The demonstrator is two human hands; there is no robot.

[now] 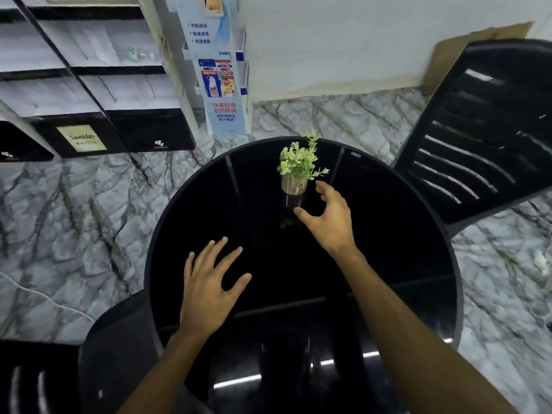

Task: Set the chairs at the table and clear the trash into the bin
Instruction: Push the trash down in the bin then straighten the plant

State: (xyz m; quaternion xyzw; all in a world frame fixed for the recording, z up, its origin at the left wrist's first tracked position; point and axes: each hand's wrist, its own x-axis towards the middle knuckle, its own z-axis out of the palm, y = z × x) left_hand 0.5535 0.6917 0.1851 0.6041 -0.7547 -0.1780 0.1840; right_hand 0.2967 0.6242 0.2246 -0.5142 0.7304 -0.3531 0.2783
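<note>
A round glossy black table (pixel 185 204) fills the middle of the view. A small green plant in a pale pot (pixel 294 183) stands on its far half. My right hand (pixel 328 219) hovers just right of the pot, fingers curved and apart, not touching it. Over the table's near left part, my left hand (pixel 209 282) is spread flat and holds nothing. One black slatted chair (pixel 484 130) stands at the table's right rear. A second black chair (pixel 113 354) sits at the near left edge, partly under the table. No trash or bin shows.
Grey marbled floor (pixel 74 219) surrounds the table. Black and white shelving (pixel 89 94) lines the far left. A leaflet stand (pixel 221 85) stands behind the table against the white wall. Brown cardboard (pixel 454 49) leans behind the right chair.
</note>
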